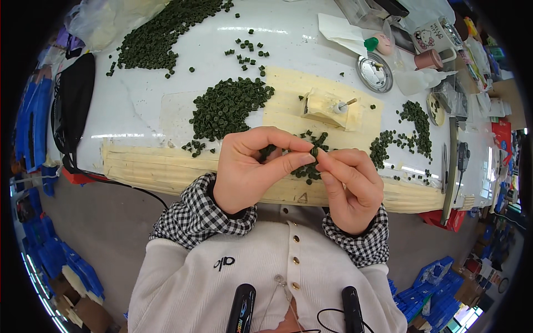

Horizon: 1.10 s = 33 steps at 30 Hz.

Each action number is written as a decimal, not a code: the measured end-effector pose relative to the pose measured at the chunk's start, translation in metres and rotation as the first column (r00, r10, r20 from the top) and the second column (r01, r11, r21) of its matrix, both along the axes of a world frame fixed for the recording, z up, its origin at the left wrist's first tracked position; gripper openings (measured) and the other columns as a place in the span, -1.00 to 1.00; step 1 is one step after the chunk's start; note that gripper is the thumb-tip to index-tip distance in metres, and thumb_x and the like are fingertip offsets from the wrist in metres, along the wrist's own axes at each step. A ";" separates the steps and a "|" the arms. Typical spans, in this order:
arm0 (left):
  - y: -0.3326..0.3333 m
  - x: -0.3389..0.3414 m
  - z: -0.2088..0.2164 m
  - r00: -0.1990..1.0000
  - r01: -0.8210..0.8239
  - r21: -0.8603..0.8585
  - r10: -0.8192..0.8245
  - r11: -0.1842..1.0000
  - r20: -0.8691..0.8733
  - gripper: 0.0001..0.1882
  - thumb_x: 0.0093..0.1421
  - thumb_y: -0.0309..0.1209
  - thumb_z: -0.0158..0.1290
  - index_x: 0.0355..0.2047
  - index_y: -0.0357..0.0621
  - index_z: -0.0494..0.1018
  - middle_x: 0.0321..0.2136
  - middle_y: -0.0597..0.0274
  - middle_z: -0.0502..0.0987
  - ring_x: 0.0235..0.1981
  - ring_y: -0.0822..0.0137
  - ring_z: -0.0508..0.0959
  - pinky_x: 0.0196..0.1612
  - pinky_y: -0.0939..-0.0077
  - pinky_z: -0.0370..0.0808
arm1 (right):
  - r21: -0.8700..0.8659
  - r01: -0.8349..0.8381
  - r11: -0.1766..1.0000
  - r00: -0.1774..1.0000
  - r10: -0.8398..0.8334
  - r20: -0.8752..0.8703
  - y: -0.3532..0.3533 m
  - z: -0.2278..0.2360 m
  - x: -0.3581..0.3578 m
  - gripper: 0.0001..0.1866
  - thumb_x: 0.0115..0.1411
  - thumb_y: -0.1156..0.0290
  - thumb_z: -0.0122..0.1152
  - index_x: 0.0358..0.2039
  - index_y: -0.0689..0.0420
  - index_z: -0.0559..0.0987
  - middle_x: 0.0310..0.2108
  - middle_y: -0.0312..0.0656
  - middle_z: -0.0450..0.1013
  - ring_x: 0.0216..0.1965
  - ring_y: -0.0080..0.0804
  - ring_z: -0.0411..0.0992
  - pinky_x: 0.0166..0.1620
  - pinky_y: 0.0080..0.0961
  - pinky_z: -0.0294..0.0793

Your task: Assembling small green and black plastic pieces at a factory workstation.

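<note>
A person's left hand [244, 169] and right hand [355, 186], both in black-and-white checked cuffs [208, 208], meet at the near edge of a white bench [133, 100]. The thumb and forefinger of each are closed in a pinch on one small dark green spool-shaped part [314, 151], held between the two sets of fingertips; its far details are too small to make out. Right under and behind the fingers lies a loose cluster of the same parts [308, 173], partly hidden by the hands. Just in front of the fingers, on the bench's rim, runs a strip of cream tape [155, 166]. A little beyond the fingers and to their right stands a tape-wrapped block [325, 111] with a metal pin [348, 103] sticking out, set on a pale yellow sheet [288, 89]. Beyond the left fingers is a dense heap of green parts [227, 108]; to the right of the right fingers, a scattered pile [413, 125]. Farther off to the right are a round metal dish [374, 73] and a white mug [430, 38]. Farthest, up and left of the fingers, a large mound of green parts [155, 41] lies beside a clear plastic bag [105, 25].
</note>
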<state>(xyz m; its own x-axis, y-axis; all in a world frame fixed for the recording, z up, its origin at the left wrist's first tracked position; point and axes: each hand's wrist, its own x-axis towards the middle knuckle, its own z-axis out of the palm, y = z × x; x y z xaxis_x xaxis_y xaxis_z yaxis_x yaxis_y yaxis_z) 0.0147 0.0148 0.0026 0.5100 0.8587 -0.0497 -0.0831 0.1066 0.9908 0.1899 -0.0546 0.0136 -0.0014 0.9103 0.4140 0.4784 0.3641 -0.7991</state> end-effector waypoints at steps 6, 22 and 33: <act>0.000 -0.001 0.001 0.999 -0.015 -0.014 0.016 1.000 0.030 -0.85 0.01 -0.65 0.18 -0.36 -0.30 0.51 -0.46 0.30 0.54 -0.49 0.64 0.40 -0.41 0.77 0.33 | 0.077 0.306 0.949 0.949 -0.310 0.057 0.018 0.013 0.019 -0.74 0.02 0.63 0.21 -0.21 0.28 0.56 -0.40 -0.15 0.44 -0.43 -0.49 0.39 -0.35 -0.63 0.37; -0.002 0.003 -0.005 0.994 -0.073 -0.029 0.075 0.997 0.085 -0.86 0.01 -0.59 0.20 -0.37 -0.25 0.58 -0.55 0.42 0.54 -0.63 0.74 0.21 -0.57 0.83 0.14 | 0.276 0.270 0.922 0.951 -0.301 0.077 0.035 0.040 0.022 -0.92 0.06 0.57 0.21 -0.40 0.29 0.55 -0.46 -0.18 0.45 -0.46 -0.46 0.36 -0.35 -0.63 0.33; -0.001 0.004 -0.005 0.994 -0.055 -0.028 0.057 0.998 0.094 -0.87 0.01 -0.59 0.20 -0.38 -0.24 0.57 -0.52 0.41 0.55 -0.62 0.74 0.21 -0.55 0.82 0.16 | -0.029 -0.113 0.993 0.965 0.103 -0.241 0.032 0.025 0.006 -0.90 0.25 0.54 0.00 -0.29 0.32 0.39 -0.39 -0.13 0.49 -0.35 -0.50 0.51 -0.28 -0.68 0.48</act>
